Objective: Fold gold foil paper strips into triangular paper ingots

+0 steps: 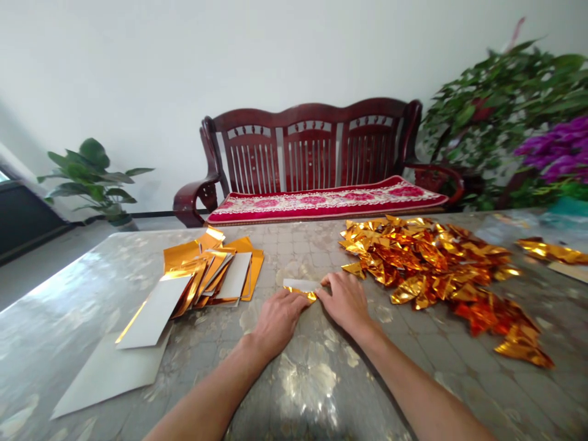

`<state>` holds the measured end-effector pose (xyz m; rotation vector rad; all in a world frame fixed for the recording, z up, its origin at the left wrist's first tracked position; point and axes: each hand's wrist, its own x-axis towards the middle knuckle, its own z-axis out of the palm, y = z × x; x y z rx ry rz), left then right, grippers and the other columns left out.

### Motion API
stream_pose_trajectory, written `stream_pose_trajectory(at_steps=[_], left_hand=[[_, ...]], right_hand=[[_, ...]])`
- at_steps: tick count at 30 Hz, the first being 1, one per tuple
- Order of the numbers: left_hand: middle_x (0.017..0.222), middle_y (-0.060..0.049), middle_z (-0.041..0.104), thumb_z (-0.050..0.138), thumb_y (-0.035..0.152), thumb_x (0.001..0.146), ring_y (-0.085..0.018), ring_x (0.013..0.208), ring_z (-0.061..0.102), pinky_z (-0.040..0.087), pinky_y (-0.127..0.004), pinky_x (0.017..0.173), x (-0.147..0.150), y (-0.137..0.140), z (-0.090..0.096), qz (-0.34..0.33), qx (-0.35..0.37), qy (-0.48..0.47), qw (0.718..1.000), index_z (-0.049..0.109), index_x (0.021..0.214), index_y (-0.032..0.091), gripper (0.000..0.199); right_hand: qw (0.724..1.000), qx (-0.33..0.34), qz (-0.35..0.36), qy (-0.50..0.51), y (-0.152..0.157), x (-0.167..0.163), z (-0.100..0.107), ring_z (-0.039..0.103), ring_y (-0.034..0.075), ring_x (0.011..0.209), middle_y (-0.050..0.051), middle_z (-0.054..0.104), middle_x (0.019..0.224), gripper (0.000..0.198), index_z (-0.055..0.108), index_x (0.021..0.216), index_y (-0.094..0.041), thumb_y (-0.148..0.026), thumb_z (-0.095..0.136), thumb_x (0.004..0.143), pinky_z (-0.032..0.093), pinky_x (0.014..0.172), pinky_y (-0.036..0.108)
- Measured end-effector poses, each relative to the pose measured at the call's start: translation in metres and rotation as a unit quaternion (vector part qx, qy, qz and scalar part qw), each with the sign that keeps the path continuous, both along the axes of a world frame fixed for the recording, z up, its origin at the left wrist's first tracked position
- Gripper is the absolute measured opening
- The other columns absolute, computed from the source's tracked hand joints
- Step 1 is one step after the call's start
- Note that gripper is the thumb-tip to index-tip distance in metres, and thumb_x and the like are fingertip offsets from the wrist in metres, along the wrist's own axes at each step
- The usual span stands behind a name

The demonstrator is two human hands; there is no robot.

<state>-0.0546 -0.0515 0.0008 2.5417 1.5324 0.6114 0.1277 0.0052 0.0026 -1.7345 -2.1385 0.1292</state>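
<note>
A small sheet of gold foil paper [301, 285] lies on the table in front of me, its pale back up and a strip of gold folded over along the near edge. My left hand [281, 313] presses its closed fingers down on the gold strip. At the right end of the sheet, my right hand [345, 298] pinches the edge with thumb and fingers; the palm side is hidden. Left of my hands is a loose pile of gold foil sheets [229, 269], some with white backs up. On the right, a large heap of folded gold foil pieces [427, 257] spreads out.
The patterned table cover [303, 380] is glossy. Clear plastic [508, 225] and another gold piece [551, 250] lie at the far right. Behind the table stands a dark wooden bench [305, 153] with a red and white cushion [321, 199]. Potted plants [94, 177] flank it.
</note>
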Motion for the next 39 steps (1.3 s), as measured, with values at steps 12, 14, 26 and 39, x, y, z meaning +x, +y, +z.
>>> stream_pose_trajectory(at_steps=[12,14,26,39], left_hand=[[0.112,-0.01,0.059,0.073,0.044,0.079,-0.028,0.111,0.054,0.042,-0.039,0.096,-0.005,0.01,0.003,0.306,-0.023,-0.008,0.952,0.059,0.112,0.019,0.045],[0.113,-0.011,0.059,0.073,0.049,0.077,-0.029,0.112,0.053,0.041,-0.04,0.097,-0.006,0.011,0.002,0.31,-0.039,-0.005,0.95,0.061,0.108,0.018,0.046],[0.087,-0.004,0.074,0.071,0.032,0.074,-0.021,0.078,0.066,0.049,-0.029,0.074,-0.003,0.024,-0.007,0.164,-0.143,-0.472,0.854,0.07,0.092,0.018,0.023],[0.067,0.004,0.063,0.08,0.043,0.068,-0.008,0.055,0.051,0.037,-0.018,0.053,0.004,0.015,0.001,0.081,-0.181,-0.63,0.751,0.069,0.093,0.015,0.038]], right_hand=[[0.999,0.032,0.016,-0.007,-0.003,-0.005,-0.002,0.055,0.025,0.093,0.006,0.067,0.094,0.013,0.065,0.085,-0.022,-0.033,0.063,0.09,0.034,0.078,0.034],[0.999,0.025,0.021,0.02,-0.002,-0.006,-0.002,0.057,0.024,0.091,0.006,0.068,0.091,0.011,0.063,0.087,-0.021,-0.031,0.059,0.092,0.036,0.077,0.033],[0.834,-0.13,0.105,0.525,0.006,-0.011,-0.01,0.059,0.017,0.064,-0.003,0.063,0.071,0.034,0.058,0.103,-0.021,-0.04,0.066,0.076,0.044,0.063,0.028],[0.758,-0.25,0.132,0.588,-0.006,-0.008,0.001,0.052,0.011,0.051,-0.004,0.06,0.061,0.037,0.063,0.086,-0.017,-0.048,0.077,0.071,0.042,0.051,0.024]])
